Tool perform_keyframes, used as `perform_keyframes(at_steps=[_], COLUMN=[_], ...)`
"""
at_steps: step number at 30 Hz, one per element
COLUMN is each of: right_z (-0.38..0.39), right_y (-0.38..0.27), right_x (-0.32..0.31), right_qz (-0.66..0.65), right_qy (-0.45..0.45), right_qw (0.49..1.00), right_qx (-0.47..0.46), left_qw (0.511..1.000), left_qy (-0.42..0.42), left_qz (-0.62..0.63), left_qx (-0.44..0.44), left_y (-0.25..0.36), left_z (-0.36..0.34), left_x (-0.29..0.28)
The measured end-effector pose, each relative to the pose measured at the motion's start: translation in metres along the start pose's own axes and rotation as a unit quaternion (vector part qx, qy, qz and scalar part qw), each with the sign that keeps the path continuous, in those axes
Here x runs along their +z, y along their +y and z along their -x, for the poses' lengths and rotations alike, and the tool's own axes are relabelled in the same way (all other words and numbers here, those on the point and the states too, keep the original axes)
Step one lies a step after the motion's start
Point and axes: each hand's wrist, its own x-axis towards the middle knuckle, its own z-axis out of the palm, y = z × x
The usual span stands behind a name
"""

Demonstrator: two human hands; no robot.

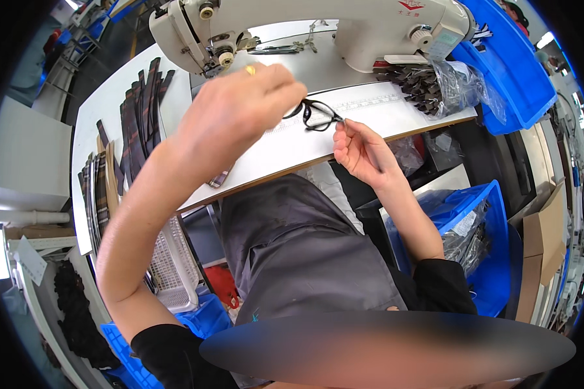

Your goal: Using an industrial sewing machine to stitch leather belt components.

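My left hand is raised over the white sewing table, fingers pinched on one end of a thin black looped strap. A gold ring shows on one finger. My right hand sits at the table's front edge and pinches the strap's other end between thumb and fingertips. The strap lies curled on the table between both hands, in front of the cream sewing machine.
Dark plaid fabric strips lie fanned at the table's left. A clear bag of dark pieces sits at the right beside a blue bin. Another blue bin stands by my right leg, a white mesh basket under the table.
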Motion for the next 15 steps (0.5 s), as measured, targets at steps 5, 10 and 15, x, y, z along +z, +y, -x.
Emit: perform_keyframes(at_steps=[5,10,15], right_z=[0.002,0.002,-0.009], right_y=[0.021,0.027,0.025], right_x=[0.015,0.041,0.047], right_qz=[0.262,0.447,0.621], right_qy=[0.043,0.040,0.009], right_qw=[0.951,0.856,0.687], right_qx=[-0.160,-0.259,-0.379], left_qw=[0.993,0.973,0.921], left_qy=[-0.018,-0.026,-0.023], left_qz=[0.063,0.131,0.238], left_qx=[-0.095,-0.187,-0.309], left_y=[-0.010,-0.004,0.001], left_z=[-0.023,-0.020,0.000], left_x=[-0.013,-0.022,-0.029])
